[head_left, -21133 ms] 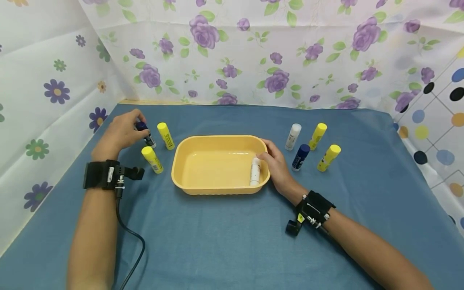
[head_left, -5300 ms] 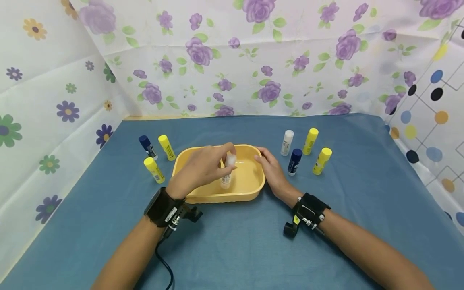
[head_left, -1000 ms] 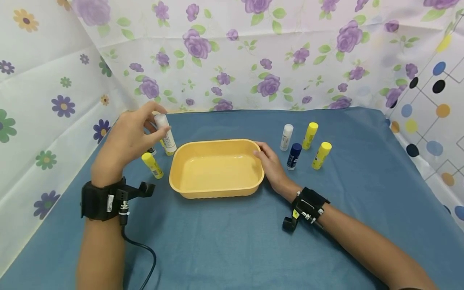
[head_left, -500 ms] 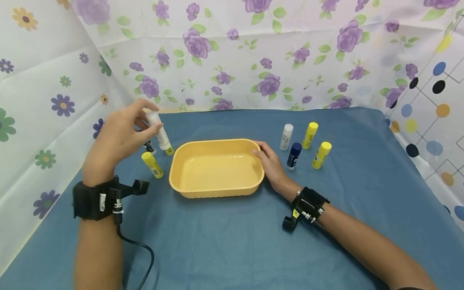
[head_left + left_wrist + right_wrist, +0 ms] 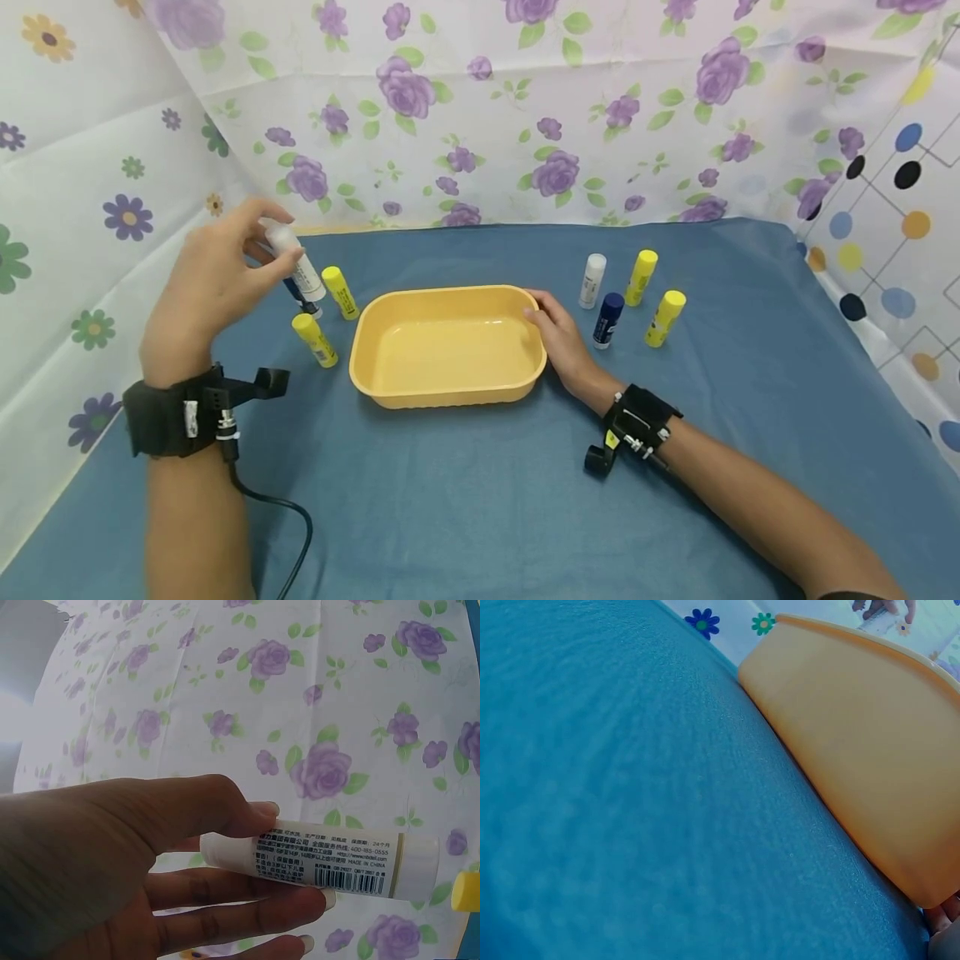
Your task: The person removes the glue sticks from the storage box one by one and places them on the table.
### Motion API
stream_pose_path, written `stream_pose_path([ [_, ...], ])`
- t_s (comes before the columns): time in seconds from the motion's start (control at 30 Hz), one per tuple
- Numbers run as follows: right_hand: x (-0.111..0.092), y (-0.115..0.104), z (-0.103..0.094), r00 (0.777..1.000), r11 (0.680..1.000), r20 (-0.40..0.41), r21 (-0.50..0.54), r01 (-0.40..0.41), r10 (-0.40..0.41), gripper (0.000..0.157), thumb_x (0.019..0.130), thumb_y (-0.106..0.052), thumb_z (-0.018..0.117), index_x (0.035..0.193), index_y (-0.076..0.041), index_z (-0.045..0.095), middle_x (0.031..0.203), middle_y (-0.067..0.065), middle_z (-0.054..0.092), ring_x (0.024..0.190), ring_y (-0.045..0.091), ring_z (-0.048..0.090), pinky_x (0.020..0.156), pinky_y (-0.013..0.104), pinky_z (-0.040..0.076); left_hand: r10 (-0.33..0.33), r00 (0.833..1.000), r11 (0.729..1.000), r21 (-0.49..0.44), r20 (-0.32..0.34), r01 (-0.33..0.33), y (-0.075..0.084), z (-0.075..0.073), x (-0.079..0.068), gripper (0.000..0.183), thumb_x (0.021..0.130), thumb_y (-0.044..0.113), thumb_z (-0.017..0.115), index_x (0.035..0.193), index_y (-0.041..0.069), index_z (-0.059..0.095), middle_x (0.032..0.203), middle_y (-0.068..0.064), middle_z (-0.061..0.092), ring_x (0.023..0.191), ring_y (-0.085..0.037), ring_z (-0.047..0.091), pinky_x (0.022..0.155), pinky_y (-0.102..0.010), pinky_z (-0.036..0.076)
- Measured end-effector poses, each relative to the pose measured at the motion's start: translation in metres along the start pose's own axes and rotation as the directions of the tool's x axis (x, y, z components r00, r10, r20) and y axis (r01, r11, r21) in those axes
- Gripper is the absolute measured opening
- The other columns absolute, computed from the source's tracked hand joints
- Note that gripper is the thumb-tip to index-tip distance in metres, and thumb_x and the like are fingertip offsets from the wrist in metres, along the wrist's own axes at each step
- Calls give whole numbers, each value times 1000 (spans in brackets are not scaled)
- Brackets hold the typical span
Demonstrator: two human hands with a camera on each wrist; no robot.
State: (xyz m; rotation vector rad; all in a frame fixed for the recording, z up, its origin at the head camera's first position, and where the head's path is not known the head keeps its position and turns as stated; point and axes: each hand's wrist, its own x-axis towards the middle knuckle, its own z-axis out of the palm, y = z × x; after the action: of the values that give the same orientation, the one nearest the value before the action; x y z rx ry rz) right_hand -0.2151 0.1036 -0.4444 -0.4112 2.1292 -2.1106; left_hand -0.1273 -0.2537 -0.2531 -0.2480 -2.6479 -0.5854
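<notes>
My left hand (image 5: 213, 279) pinches a white glue stick (image 5: 304, 273) near its upper end, thumb on one side and fingers on the other. In the left wrist view the printed label and barcode of this glue stick (image 5: 330, 859) face the camera. It leans over a dark blue glue stick (image 5: 312, 309), covering part of it in the head view. Two yellow-capped glue sticks (image 5: 341, 292) stand close by on the right. My right hand (image 5: 566, 346) grips the right end of a yellow tray (image 5: 447, 397), thumb over the rim; its bare inside shows.
Right of the tray stand a white glue stick (image 5: 592, 281), a dark blue one (image 5: 608, 320) and two yellow ones (image 5: 664, 318). Flowered sheets (image 5: 510, 108) hang behind and at the left of the blue cloth (image 5: 465, 492). A black cable (image 5: 281, 502) trails from the left wrist.
Earlier the white glue stick lay in the tray; the left hand took it up and out to the left. Over the last second it moved further left, uncovering a yellow stick. The right hand stays on the tray.
</notes>
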Motion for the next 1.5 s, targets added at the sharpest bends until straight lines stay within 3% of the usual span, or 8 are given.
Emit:
stream_pose_path([
  [0.4, 1, -1, -1, 1000, 1000, 1, -1, 4, -4, 40, 103, -26, 47, 139, -10, 52, 139, 7, 51, 126, 21, 50, 104, 39, 40, -35, 999, 998, 43, -7, 36, -4, -4, 0, 32, 92, 21, 62, 122, 7, 60, 91, -18, 68, 81, -29, 64, 62, -34, 42],
  [0.57, 1, -1, 0, 1000, 1000, 4, -3, 5, -5, 40, 103, -26, 47, 139, -11, 52, 139, 6, 51, 125, 20, 50, 104, 38, 39, -114, 993, 990, 89, 15, 112, -9, -6, -2, 34, 92, 21, 62, 123, 5, 59, 97, -23, 67, 83, -35, 63, 61, -42, 43],
  [0.67, 1, -1, 0, 1000, 1000, 3, -2, 10, -10, 40, 103, -26, 47, 139, -11, 52, 139, 6, 51, 125, 19, 50, 104, 38, 39, -170, 983, 979, 121, 70, 161, -17, -6, -3, 35, 93, 22, 61, 122, 3, 57, 102, -25, 66, 88, -38, 62, 63, -47, 44],
  [0.9, 0, -1, 0, 1000, 1000, -1, -9, -1, 1, 40, 103, -27, 47, 139, -10, 52, 139, 6, 51, 125, 20, 50, 104, 37, 40, -241, 932, 969, 128, 272, 213, -42, -2, -1, 35, 95, 25, 61, 119, 1, 51, 113, -29, 58, 95, -41, 54, 71, -53, 44],
  [1.13, 1, -2, -1, 1000, 1000, 6, -5, 8, -7, 41, 103, -27, 47, 140, -10, 52, 139, 7, 51, 125, 21, 50, 104, 38, 39, -262, 901, 965, 126, 346, 231, -49, -5, 1, 37, 94, 26, 61, 120, 1, 50, 116, -31, 57, 95, -40, 54, 73, -52, 43],
  [1.33, 2, 0, -1, 1000, 1000, -5, -7, 4, -4, 39, 103, -26, 47, 138, -11, 53, 138, 6, 52, 124, 20, 50, 103, 38, 40, -266, 870, 964, 128, 415, 234, -50, -6, 0, 35, 94, 25, 63, 116, 1, 50, 106, -26, 64, 90, -36, 56, 73, -50, 43],
  [1.4, 2, 1, -1, 1000, 1000, -6, -9, 5, -5, 39, 103, -26, 47, 138, -11, 53, 138, 6, 52, 125, 20, 50, 104, 38, 40, -278, 853, 961, 132, 442, 244, -50, -6, 0, 35, 94, 24, 63, 116, 1, 50, 103, -23, 67, 87, -34, 58, 72, -49, 44],
  [1.5, 2, 1, -1, 1000, 1000, -3, -14, 5, -5, 40, 103, -26, 47, 139, -10, 53, 139, 6, 51, 126, 21, 50, 105, 39, 39, -297, 814, 954, 129, 499, 269, -53, -6, 0, 34, 94, 22, 62, 117, 1, 49, 102, -22, 68, 85, -32, 60, 70, -47, 46],
])
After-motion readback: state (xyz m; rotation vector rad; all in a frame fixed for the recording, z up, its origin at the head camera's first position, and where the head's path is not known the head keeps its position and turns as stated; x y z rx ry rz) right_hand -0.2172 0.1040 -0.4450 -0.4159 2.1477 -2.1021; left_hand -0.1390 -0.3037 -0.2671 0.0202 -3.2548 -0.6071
